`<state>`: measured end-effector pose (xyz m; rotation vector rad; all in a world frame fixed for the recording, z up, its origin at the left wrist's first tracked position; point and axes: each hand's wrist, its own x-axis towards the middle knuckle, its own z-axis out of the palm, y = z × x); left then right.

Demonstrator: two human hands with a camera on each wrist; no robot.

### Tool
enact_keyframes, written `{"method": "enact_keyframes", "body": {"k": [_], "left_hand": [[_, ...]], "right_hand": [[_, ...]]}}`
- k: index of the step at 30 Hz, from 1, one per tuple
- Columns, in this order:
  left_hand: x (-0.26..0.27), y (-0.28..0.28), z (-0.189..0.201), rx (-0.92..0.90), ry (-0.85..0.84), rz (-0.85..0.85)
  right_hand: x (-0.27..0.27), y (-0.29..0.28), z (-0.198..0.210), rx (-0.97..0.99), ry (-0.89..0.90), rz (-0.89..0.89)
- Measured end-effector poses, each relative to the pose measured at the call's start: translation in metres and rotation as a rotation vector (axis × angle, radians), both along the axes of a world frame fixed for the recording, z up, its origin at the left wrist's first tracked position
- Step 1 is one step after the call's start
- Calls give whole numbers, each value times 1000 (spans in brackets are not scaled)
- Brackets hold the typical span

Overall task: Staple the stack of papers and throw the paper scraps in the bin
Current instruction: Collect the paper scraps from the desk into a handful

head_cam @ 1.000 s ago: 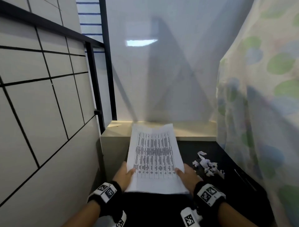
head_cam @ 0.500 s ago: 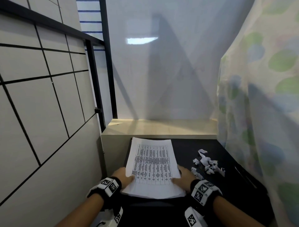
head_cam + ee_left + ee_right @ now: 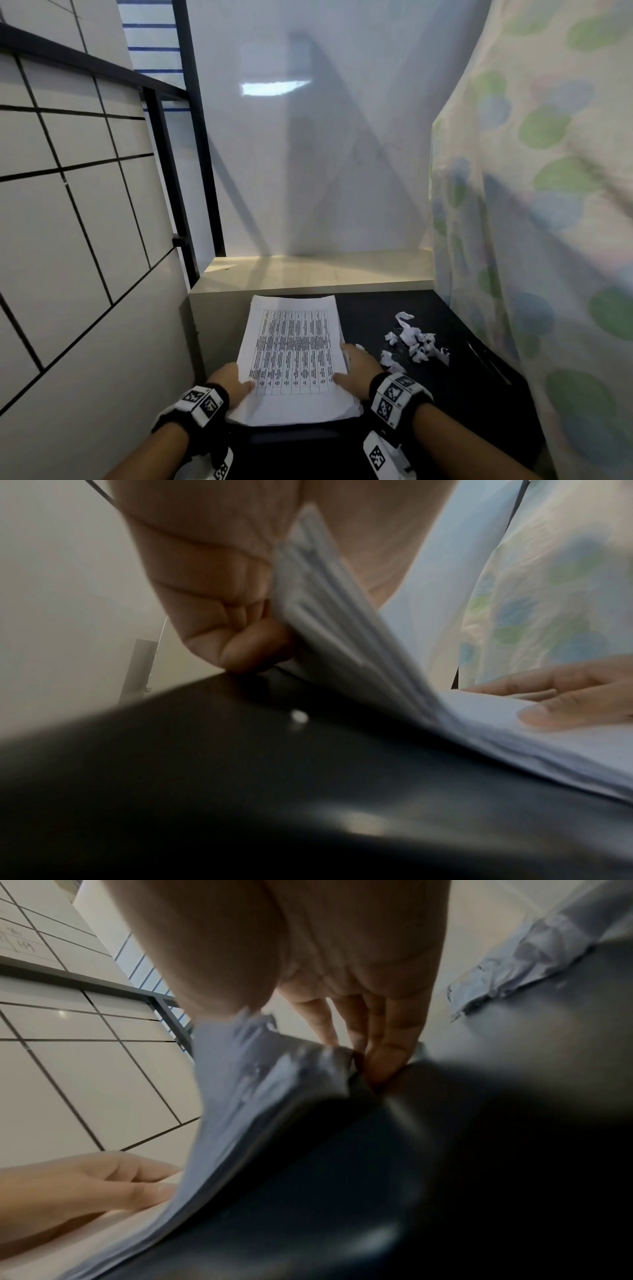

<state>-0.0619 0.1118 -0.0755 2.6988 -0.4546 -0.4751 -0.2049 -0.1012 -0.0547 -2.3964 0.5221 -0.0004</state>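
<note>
A stack of printed papers (image 3: 294,346) lies lengthwise on the black table (image 3: 445,394), at its left side. My left hand (image 3: 233,380) grips the stack's near left edge, thumb on top. The left wrist view shows its fingers (image 3: 212,588) curled under the lifted sheets (image 3: 342,610). My right hand (image 3: 356,370) holds the near right edge, thumb on the top sheet. Its fingers (image 3: 377,1042) point down along the raised edge (image 3: 246,1096) and touch the table. White paper scraps (image 3: 414,339) lie in a loose pile right of the stack.
A beige ledge (image 3: 308,270) runs behind the table below a pale wall. A tiled wall (image 3: 85,240) stands close on the left, and a spotted curtain (image 3: 548,240) hangs along the right. A thin dark object (image 3: 486,363) lies near the table's right edge.
Both hands have brought the stack down and toward me, from held up over the ledge to lying on the table. The scraps have not moved.
</note>
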Motion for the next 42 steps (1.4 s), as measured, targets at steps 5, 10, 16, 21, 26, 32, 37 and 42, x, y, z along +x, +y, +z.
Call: {"method": "enact_keyframes", "body": {"k": [5, 10, 16, 21, 26, 32, 37, 42], "left_hand": [[-1, 2, 2, -1, 4, -6], [-18, -4, 38, 12, -69, 11], [-41, -37, 94, -5, -136, -201], [-63, -98, 107, -8, -122, -421], [-73, -163, 97, 29, -110, -570], [-66, -212, 70, 92, -72, -618], [-51, -237, 48, 140, -66, -675], [-35, -254, 41, 251, -72, -618]], "right_hand": [[-2, -17, 1, -70, 155, -121], [-12, -37, 8, 30, 95, -117], [-38, -77, 36, 48, -55, -151], [-52, -85, 31, -69, 208, -45], [-46, -94, 15, -140, 262, 24], [-46, -107, 13, -144, 175, -24], [-53, -131, 31, -335, 239, -70], [-57, -142, 35, -448, 353, -55]]}}
